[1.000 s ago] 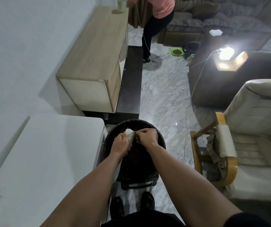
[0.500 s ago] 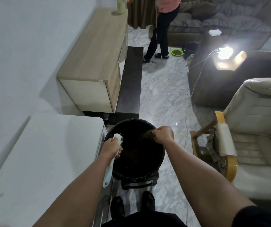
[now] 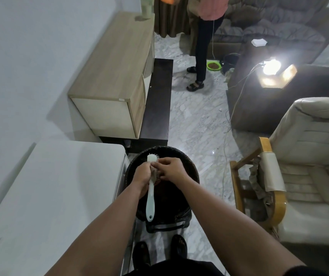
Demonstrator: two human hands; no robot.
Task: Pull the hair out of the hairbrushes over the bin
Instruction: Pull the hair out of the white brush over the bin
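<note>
A round dark bin with a black liner stood on the pale marble floor, just in front of the person's feet. Its inside was dark and brownish; what lay in it could not be told. Over the bin opening, the left hand gripped a white plastic hairbrush around the neck, below the bristle head. The brush was nearly upright in the view, its head toward the far rim of the bin and its long handle pointing back to the person. The bristles faced to the right. The right hand was against the bristles with its fingers curled and pinched together there; if hair was between them, it was too small to see.

To the left of the bin, touching or just beside it, was a white flat table top. Behind it a light wooden cabinet stood against the white wall, on a low dark bench. A pale green cylinder stood on the far end of the cabinet. On the right was a cream leather armchair with wooden arms, and further back a dark sofa and a bright lamp on a dark side table. Another person in a pink top and dark trousers stood on the floor, near a green bowl.
</note>
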